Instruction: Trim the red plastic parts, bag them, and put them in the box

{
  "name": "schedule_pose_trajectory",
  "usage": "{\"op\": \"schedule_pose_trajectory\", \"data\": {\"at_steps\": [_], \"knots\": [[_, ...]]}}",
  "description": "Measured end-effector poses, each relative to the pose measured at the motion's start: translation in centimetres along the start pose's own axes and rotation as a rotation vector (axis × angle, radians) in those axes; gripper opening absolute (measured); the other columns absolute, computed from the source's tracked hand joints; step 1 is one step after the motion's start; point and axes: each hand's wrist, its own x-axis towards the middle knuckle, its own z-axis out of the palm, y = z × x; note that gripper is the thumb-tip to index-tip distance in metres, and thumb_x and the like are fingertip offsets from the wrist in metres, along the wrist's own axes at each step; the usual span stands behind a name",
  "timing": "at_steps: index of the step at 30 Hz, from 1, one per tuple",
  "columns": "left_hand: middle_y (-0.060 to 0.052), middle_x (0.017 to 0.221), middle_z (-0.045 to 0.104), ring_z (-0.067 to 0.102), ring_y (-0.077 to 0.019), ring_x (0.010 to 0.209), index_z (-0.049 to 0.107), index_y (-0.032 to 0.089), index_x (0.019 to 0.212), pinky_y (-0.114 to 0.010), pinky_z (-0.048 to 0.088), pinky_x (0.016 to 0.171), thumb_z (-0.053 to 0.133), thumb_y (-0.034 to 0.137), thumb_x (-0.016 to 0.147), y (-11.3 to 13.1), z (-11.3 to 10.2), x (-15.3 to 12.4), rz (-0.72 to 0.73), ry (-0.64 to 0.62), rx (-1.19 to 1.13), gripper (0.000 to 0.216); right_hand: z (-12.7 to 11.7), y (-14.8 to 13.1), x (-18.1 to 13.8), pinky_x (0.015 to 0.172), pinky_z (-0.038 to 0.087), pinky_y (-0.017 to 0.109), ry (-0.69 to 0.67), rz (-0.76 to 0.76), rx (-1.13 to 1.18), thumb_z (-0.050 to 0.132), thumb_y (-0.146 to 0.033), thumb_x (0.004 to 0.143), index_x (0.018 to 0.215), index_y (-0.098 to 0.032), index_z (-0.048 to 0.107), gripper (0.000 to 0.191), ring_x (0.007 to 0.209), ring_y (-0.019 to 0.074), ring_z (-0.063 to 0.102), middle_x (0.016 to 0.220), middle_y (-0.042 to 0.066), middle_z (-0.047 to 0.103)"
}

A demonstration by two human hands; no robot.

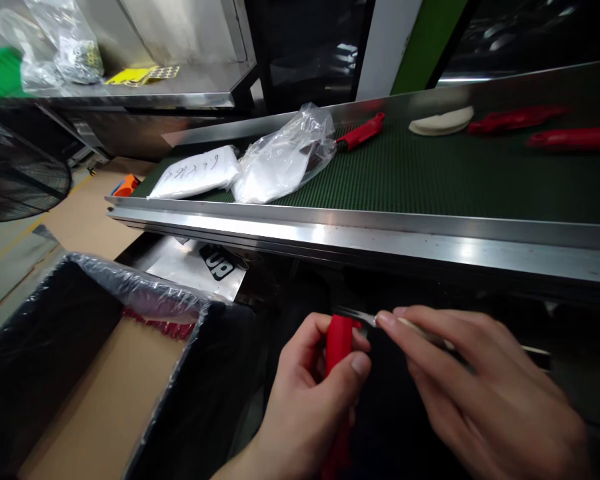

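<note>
My left hand (pixel 305 407) is closed round a red plastic part (pixel 339 341), its top end upright between thumb and fingers. More red shows below the hand, but its lower shape is dark and partly hidden. In my right hand (pixel 485 387) is a slim hand tool with a thin pointed metal tip (pixel 365 317) and a pale handle, gripped like a pen. The tip points left and lies close by the upper end of the red part; whether they touch I cannot tell.
Beyond my hands runs a green conveyor belt (pixel 390 183) with metal side rails. On it lie white packets (pixel 197 172), red parts (pixel 364 132) and a pale half-round piece (pixel 443 122). A lined box (pixel 105 380) stands at left, with a fan (pixel 20 167) behind it.
</note>
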Motion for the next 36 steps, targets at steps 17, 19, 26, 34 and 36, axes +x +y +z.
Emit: {"op": "schedule_pose_trajectory", "data": {"at_steps": [17, 19, 26, 34, 36], "knots": [[0.002, 0.058, 0.05, 0.038, -0.0046, 0.038, 0.058, 0.019, 0.095, -0.01, 0.035, 0.033, 0.055, 0.033, 0.09, -0.4, -0.2, 0.4, -0.075, -0.299, -0.402, 0.015, -0.3, -0.9, 0.1, 0.088, 0.049, 0.029, -0.022, 0.028, 0.195, 0.051, 0.001, 0.086, 0.124, -0.015, 0.061, 0.042, 0.108, 0.0158, 0.057, 0.119, 0.009, 0.058], [0.001, 0.066, 0.053, 0.037, -0.0037, 0.04, 0.059, 0.02, 0.095, -0.01, 0.034, 0.034, 0.053, 0.032, 0.091, -0.5, -0.2, 0.4, -0.074, -0.312, -0.431, 0.014, -0.2, -0.7, -0.1, 0.087, 0.05, 0.029, -0.028, 0.019, 0.195, 0.051, 0.001, 0.086, 0.125, -0.016, 0.06, 0.043, 0.108, 0.0164, 0.058, 0.119, 0.009, 0.059], [-0.007, 0.089, 0.063, 0.05, -0.003, 0.047, 0.058, 0.014, 0.09, -0.01, 0.041, 0.04, 0.064, 0.029, 0.085, -1.1, 0.2, 0.4, 0.015, -0.461, -0.51, 0.017, 0.2, 0.2, 0.1, 0.09, 0.048, 0.026, 0.084, 0.144, 0.189, 0.055, -0.001, 0.087, 0.122, -0.017, 0.062, 0.039, 0.104, 0.0134, 0.06, 0.116, 0.006, 0.061], [0.001, 0.065, 0.053, 0.038, -0.0021, 0.035, 0.051, 0.017, 0.096, -0.007, 0.033, 0.03, 0.041, 0.034, 0.097, -0.1, 0.2, 0.3, -0.133, -0.386, -0.526, 0.02, -0.7, 0.0, 0.3, 0.084, 0.049, 0.029, 0.013, -0.059, 0.184, 0.053, 0.003, 0.085, 0.119, -0.016, 0.062, 0.04, 0.103, 0.0158, 0.057, 0.112, 0.008, 0.059], [-0.002, 0.076, 0.056, 0.041, -0.0023, 0.037, 0.053, 0.017, 0.095, -0.008, 0.033, 0.029, 0.043, 0.034, 0.096, 0.0, 0.3, 0.4, -0.114, -0.395, -0.549, 0.019, -0.6, 0.0, 0.1, 0.084, 0.049, 0.031, 0.014, -0.04, 0.159, 0.055, 0.003, 0.084, 0.121, -0.018, 0.062, 0.043, 0.104, 0.0171, 0.057, 0.114, 0.008, 0.059]]}}
